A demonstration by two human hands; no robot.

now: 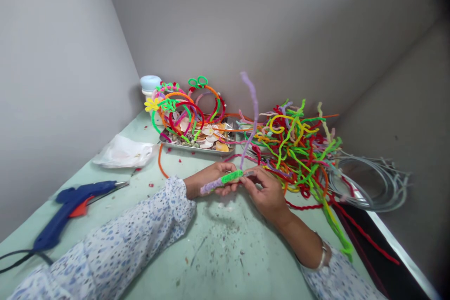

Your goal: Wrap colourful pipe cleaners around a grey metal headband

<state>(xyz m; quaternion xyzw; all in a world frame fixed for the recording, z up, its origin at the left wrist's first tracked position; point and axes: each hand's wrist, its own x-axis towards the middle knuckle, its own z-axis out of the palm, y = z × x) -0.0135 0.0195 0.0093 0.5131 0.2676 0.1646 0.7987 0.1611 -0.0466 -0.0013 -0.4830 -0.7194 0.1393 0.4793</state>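
My left hand (220, 177) is closed around a band wrapped in lilac and green pipe cleaner (231, 177), held above the middle of the table. A loose lilac pipe cleaner (253, 117) sticks up from the green wrapping, its tip bent to the left. My right hand (266, 192) pinches with thumb and forefinger at the right end of the green part, where a short grey metallic piece (249, 174) shows. What lies inside the wrapping is hidden. Both hands are nearly touching.
Finished looped headbands (191, 108) stand on a metal tray (197, 149) of shells. Tangled pipe cleaners (298, 145) spread at the right, beside coiled bare bands (372, 183). A blue glue gun (75, 206), a plastic bag (123, 151) and a blue-lidded bottle (150, 83) are at the left.
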